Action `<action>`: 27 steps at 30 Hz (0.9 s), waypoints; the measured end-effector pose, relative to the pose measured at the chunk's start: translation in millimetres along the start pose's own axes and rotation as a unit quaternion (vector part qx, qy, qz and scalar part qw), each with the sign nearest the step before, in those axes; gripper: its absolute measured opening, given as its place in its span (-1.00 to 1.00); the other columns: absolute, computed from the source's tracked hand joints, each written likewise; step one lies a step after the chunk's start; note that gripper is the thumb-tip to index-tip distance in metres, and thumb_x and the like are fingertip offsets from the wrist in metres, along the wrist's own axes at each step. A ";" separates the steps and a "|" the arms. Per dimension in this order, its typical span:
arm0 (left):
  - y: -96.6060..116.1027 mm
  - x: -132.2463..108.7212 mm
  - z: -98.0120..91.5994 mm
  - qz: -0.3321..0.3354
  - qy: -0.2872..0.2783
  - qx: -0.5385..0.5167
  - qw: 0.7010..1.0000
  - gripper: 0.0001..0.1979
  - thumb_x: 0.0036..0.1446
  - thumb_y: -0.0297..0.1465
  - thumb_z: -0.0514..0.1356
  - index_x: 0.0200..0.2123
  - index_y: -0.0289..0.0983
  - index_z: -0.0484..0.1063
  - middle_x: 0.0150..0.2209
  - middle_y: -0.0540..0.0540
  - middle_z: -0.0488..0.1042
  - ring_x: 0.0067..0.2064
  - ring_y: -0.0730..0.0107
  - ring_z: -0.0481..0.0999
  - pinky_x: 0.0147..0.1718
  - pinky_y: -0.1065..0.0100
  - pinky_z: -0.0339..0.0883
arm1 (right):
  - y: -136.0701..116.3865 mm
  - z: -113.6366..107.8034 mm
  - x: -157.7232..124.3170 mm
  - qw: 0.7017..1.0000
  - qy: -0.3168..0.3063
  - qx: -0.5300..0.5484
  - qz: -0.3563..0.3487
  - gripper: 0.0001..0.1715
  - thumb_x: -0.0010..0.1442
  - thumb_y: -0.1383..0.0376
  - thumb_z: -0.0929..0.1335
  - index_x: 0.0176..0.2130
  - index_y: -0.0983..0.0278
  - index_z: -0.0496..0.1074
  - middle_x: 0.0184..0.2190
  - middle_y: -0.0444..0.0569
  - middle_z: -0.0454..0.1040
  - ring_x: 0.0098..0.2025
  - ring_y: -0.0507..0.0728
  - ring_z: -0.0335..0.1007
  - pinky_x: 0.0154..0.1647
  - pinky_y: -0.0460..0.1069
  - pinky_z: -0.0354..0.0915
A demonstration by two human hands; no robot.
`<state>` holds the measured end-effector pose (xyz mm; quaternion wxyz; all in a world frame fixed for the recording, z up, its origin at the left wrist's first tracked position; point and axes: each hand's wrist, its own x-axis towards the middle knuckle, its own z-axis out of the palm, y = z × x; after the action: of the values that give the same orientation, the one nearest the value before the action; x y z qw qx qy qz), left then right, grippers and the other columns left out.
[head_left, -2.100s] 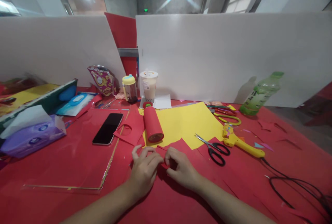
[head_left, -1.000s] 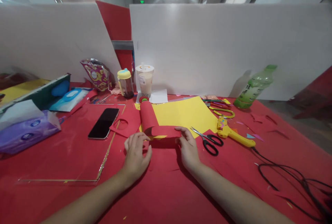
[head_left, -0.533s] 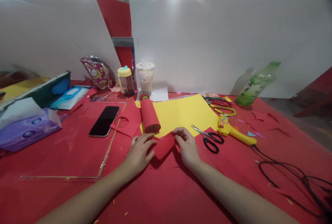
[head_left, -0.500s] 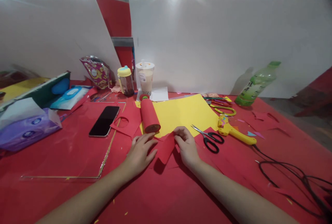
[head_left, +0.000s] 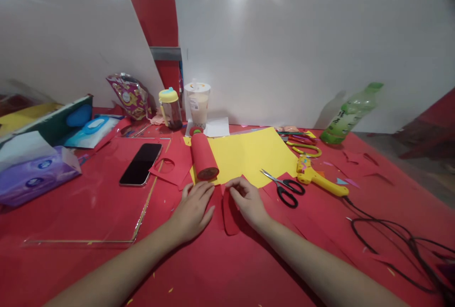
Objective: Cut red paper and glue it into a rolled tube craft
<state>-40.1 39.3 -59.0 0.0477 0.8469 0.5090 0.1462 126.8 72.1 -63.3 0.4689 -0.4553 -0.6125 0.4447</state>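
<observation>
My right hand [head_left: 248, 203] pinches the edge of a small piece of red paper [head_left: 230, 219], which stands tilted above the red sheets on the table. My left hand [head_left: 192, 211] lies flat with its thumb apart, resting at the left edge of the red paper under it. Just beyond my left fingertips lies a red paper-covered cylinder [head_left: 204, 158] with a brownish end facing me. Black-handled scissors [head_left: 286, 188] lie to the right of my right hand, blades partly over a yellow sheet [head_left: 249, 153].
To the right are a yellow glue gun [head_left: 322, 181] with a black cord [head_left: 377, 221] and a leaning green bottle [head_left: 353, 112]. A phone [head_left: 141, 165], tissue pack [head_left: 39, 172], drink cup [head_left: 198, 105] and yellow-lidded bottle [head_left: 171, 110] are at left and back. White boards [head_left: 277, 56] stand behind.
My right hand has moved slightly left with the small red paper, which now stands more upright beside the left hand. My left hand stays nearly in place; the view shifted a little.
</observation>
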 end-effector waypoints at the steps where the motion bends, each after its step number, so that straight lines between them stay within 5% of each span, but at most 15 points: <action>1: 0.1 -0.3 -0.1 0.008 0.009 -0.004 1.000 -0.61 0.12 -0.43 -0.02 0.03 -0.40 0.21 0.03 -0.30 0.31 0.06 0.11 0.24 0.01 0.00 0.06 | -1.3 -0.1 -0.1 1.000 -0.009 -0.009 -0.018 -0.86 -0.03 0.38 0.23 -0.45 0.24 0.36 -0.49 -0.10 0.39 -0.41 0.06 0.32 -0.32 -0.02 0.24; 7: 2.3 -2.5 -2.6 0.079 0.065 -0.047 0.994 -0.64 0.11 -0.52 -0.04 0.01 -0.33 0.21 -0.04 -0.26 0.36 0.00 0.21 0.32 0.01 0.03 0.10 | -8.2 -0.4 -1.0 0.993 -0.039 -0.046 -0.101 -0.81 -0.05 0.46 0.26 -0.50 0.22 0.41 -0.29 -0.03 0.38 -0.16 0.10 0.31 -0.13 0.02 0.22; 13: 3.0 -4.4 -1.1 0.096 0.154 -0.125 0.975 -0.71 0.09 -0.50 0.03 -0.08 -0.30 0.28 -0.13 -0.20 0.38 -0.07 0.28 0.37 -0.10 0.23 0.31 | -2.9 -0.1 -1.4 0.992 -0.055 -0.046 -0.104 -0.75 -0.02 0.51 0.22 -0.45 0.21 0.39 -0.46 -0.09 0.42 -0.36 0.06 0.36 -0.26 0.00 0.28; 17: 2.8 -2.5 -2.3 0.029 0.179 -0.200 0.963 -0.80 0.07 -0.48 0.07 -0.20 -0.28 0.33 -0.20 -0.16 0.42 -0.12 0.33 0.41 -0.15 0.26 0.35 | -4.8 -0.5 -2.4 0.990 -0.059 -0.045 -0.119 -0.76 -0.01 0.50 0.23 -0.46 0.22 0.40 -0.46 -0.10 0.44 -0.37 0.06 0.37 -0.28 -0.01 0.29; 22: 2.8 1.5 -2.0 -0.104 0.108 -0.351 0.924 -0.94 0.00 -0.45 0.14 -0.39 -0.28 0.38 -0.43 -0.05 0.49 -0.39 0.42 0.48 -0.35 0.33 0.41 | -9.2 -1.2 -3.8 0.987 -0.093 -0.033 -0.130 -0.77 0.00 0.49 0.24 -0.46 0.21 0.40 -0.47 -0.10 0.44 -0.37 0.05 0.37 -0.28 -0.01 0.29; 27: 4.6 3.7 -5.6 -0.162 0.126 -0.383 0.900 -0.93 -0.04 -0.48 0.13 -0.43 -0.28 0.40 -0.42 -0.06 0.50 -0.37 0.41 0.48 -0.32 0.32 0.39 | -6.8 -0.2 -4.8 0.993 -0.071 -0.027 -0.092 -0.88 0.02 0.40 0.28 -0.45 0.22 0.38 -0.45 -0.08 0.44 -0.36 0.06 0.37 -0.28 0.00 0.29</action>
<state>-36.2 39.9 -51.9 0.3274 0.6433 0.5458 0.4255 126.7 66.1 -57.4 0.4509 -0.3766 -0.6954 0.4139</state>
